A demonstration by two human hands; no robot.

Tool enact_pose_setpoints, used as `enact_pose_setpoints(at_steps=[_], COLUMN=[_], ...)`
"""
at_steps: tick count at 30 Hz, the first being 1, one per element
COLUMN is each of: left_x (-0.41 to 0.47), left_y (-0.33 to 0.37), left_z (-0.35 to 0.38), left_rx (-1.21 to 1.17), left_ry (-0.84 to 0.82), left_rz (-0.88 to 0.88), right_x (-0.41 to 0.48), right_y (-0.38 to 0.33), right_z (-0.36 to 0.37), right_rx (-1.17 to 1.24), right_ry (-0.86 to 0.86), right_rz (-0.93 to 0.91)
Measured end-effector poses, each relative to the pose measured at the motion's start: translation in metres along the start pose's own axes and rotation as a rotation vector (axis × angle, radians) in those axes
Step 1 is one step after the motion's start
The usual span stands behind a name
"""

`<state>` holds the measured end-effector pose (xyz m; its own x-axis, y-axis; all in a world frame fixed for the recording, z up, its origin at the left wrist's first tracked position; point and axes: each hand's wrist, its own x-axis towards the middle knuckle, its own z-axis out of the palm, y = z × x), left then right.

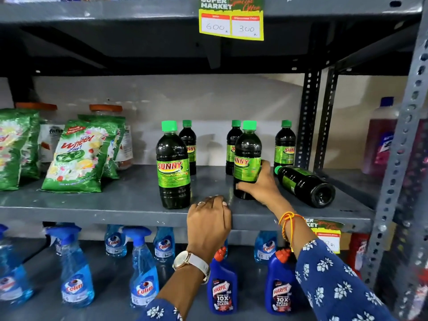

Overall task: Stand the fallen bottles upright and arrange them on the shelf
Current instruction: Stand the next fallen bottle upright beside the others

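Dark Sunny bottles with green caps stand on the grey middle shelf (115, 205). My right hand (261, 184) grips the lower part of an upright Sunny bottle (247, 156) near the shelf's front. Right of it one fallen bottle (305, 185) lies on its side, its base toward me and its cap toward the back. Another upright bottle (173, 167) stands at the front centre. Three more bottles (188, 144) (231, 144) (284, 144) stand along the back. My left hand (208, 221) rests on the shelf's front edge, fingers curled over it.
Green Wheel detergent packs (76, 156) fill the shelf's left part, with orange-lidded jars behind. A perforated steel upright (308, 117) bounds the right end. Below stand blue Colin spray bottles (76, 272) and Harpic bottles (222, 288). A yellow price tag (231, 19) hangs above.
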<state>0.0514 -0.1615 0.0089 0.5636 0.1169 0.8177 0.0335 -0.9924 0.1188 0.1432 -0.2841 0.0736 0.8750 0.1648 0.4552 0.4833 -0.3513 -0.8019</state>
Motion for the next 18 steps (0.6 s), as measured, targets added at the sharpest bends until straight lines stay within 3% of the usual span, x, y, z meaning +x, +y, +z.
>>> enact_pose_setpoints(at_steps=[4, 18], left_x=[-0.0010, -0.0001], left_y=[0.0006, -0.0007], left_z=[0.0008, 0.0047], left_rx=[-0.003, -0.003], left_ry=[0.018, 0.032], left_rz=[-0.001, -0.007], right_x=[0.0036, 0.0089], right_y=[0.0038, 0.0110], right_z=[0.0002, 0.0023], right_rx=[0.189, 0.211], right_ry=[-0.034, -0.056], right_rz=[0.011, 0.054])
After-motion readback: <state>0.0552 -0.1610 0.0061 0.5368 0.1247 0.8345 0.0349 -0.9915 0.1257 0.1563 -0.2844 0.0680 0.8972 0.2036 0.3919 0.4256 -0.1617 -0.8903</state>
